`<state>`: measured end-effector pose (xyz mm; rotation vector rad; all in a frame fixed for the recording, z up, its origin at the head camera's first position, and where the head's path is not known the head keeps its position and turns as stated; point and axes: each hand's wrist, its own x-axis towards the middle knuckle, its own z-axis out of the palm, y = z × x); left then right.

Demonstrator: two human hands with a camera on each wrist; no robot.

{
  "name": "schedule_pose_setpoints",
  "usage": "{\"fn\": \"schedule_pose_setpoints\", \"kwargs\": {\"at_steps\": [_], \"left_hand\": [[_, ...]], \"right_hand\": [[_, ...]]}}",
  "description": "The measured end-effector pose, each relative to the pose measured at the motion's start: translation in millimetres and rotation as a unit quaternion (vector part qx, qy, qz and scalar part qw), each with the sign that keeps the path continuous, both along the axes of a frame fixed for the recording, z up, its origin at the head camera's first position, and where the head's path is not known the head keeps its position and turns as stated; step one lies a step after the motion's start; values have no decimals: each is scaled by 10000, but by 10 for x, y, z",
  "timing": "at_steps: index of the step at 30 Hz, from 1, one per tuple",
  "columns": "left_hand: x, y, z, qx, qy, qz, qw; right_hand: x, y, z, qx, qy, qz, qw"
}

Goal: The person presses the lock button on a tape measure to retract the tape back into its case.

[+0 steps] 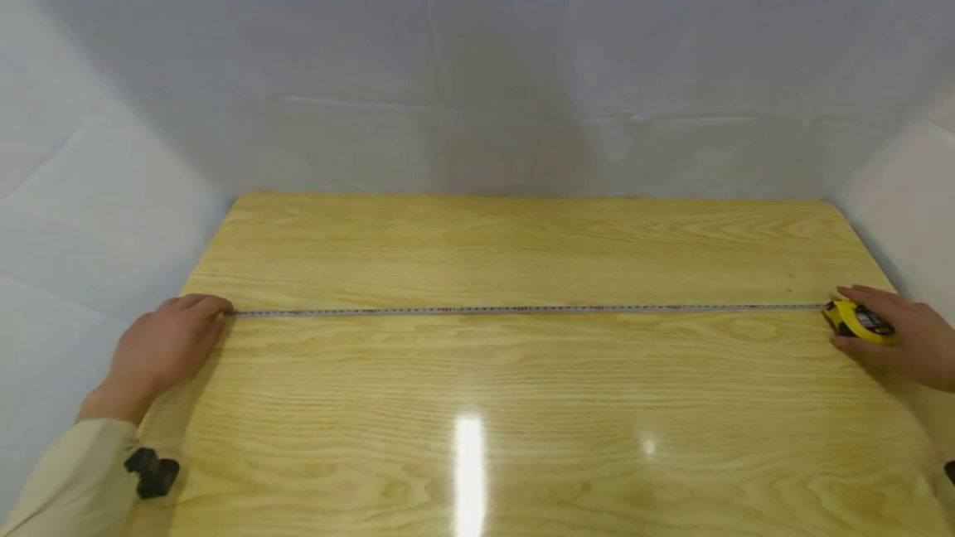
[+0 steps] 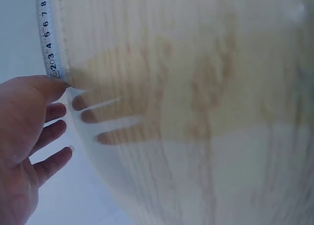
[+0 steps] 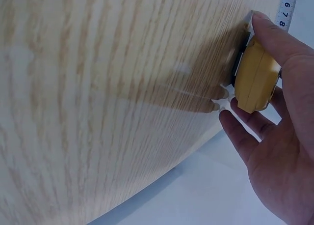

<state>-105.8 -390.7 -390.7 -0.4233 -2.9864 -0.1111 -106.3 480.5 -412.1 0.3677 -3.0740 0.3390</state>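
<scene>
A yellow and black tape measure [image 1: 858,321] is held in my right hand [image 1: 906,338] near the right edge of the wooden table [image 1: 477,255]. Its white blade [image 1: 485,309] is drawn out straight across the tabletop to the left edge. There my left hand [image 1: 167,342] pinches the blade's end, thumb and forefinger together. In the left wrist view the low numbers of the blade [image 2: 46,33] show beside the thumb, while the other fingers [image 2: 54,163] are spread past the table edge. The right wrist view has the yellow case [image 3: 256,77] between thumb and fingers.
White sheeting [image 1: 477,65] hangs behind the table and on both sides. A black device [image 1: 152,472] is on the left wrist by the beige sleeve [image 1: 78,479]. Bright light reflects off the near part of the tabletop.
</scene>
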Motion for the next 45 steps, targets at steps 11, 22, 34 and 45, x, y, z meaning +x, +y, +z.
{"fn": "schedule_pose_setpoints", "kwargs": {"at_steps": [11, 22, 34, 45], "left_hand": [[-58, -37, 3, 152, 173, -73, 9997], [-115, -50, 103, 66, -316, 106, 9994], [-117, -39, 247, -4, -157, 138, 9998], [-75, -60, 278, -73, -126, 105, 9998]], "right_hand": [[-34, -26, 75, 148, -148, 20, 9998], [7, -36, 108, 247, -299, -188, 9991], [96, -33, 156, -69, 721, -145, 9973], [110, -6, 118, -419, 664, -180, 9967]]}}
